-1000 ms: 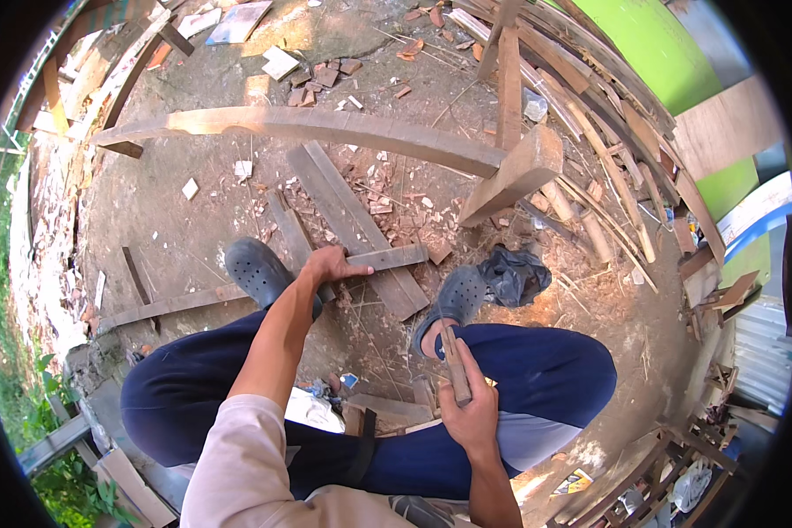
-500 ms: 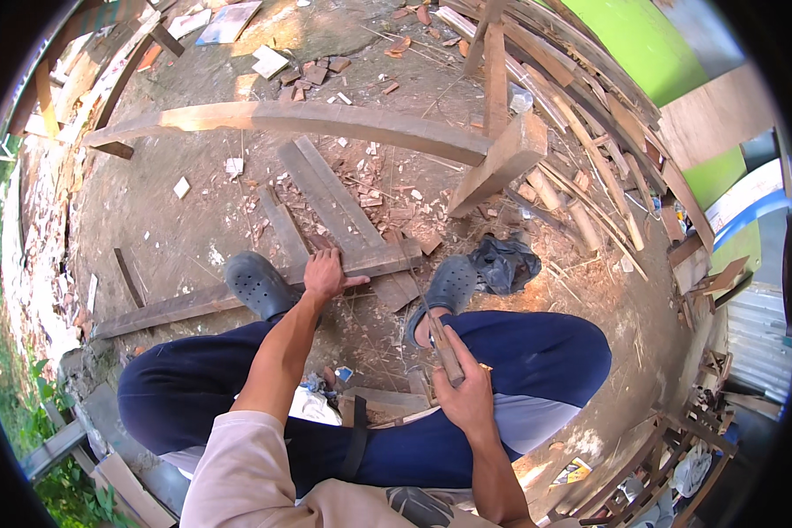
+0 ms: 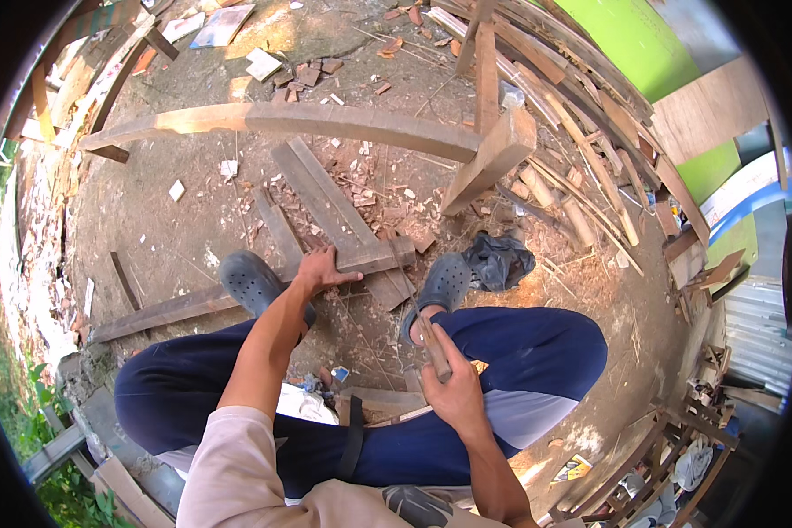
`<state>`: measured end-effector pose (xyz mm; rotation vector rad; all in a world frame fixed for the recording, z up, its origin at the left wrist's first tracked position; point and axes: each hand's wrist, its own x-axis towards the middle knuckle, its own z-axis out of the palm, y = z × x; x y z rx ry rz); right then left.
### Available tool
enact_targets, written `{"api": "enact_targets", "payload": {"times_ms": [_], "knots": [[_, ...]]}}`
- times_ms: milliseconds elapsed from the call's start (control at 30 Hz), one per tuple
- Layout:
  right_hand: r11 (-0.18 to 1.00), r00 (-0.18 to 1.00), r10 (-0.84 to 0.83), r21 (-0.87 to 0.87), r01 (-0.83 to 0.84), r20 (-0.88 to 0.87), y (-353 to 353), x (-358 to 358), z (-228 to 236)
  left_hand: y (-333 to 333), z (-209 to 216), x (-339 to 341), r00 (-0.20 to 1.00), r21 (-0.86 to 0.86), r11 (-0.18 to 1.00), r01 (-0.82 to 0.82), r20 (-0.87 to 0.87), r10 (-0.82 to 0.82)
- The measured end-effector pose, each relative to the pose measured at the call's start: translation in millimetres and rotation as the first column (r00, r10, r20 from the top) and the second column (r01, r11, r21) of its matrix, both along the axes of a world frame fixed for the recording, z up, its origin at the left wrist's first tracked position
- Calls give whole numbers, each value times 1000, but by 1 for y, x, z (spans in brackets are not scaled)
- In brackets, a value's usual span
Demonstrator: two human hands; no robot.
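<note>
I sit above bare dirt with my legs in dark blue trousers and grey clogs. My left hand [image 3: 321, 271] rests on the near end of a short wooden piece [image 3: 374, 258], fingers closed over its edge. The piece lies across a flat plank [image 3: 326, 198] on the ground between my feet. My right hand [image 3: 453, 387] is closed around a slim wooden handle [image 3: 433, 343] that points up and away over my right knee; its far end is hard to make out.
A long curved beam [image 3: 326, 123] crosses the ground ahead, meeting a thick post [image 3: 493, 158]. Stacked timber offcuts [image 3: 590, 150] fill the right side. A dark cloth [image 3: 499, 261] lies by my right foot. Another plank [image 3: 167, 310] runs under my left foot.
My left hand has slid down the short piece toward its near end and settled there. The view has shifted slightly; my right hand keeps hold of the handle.
</note>
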<state>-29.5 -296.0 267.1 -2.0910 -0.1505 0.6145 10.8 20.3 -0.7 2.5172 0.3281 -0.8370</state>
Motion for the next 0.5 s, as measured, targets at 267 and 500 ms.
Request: {"api": "enact_targets", "payload": {"times_ms": [267, 500], "knots": [[999, 996, -31, -34, 28, -82, 30, 1, 15, -3, 21, 8, 998, 4, 1000, 16, -54, -16], [991, 985, -6, -134, -18, -175, 45, 23, -22, -14, 8, -9, 989, 135, 991, 25, 143, -44]]}}
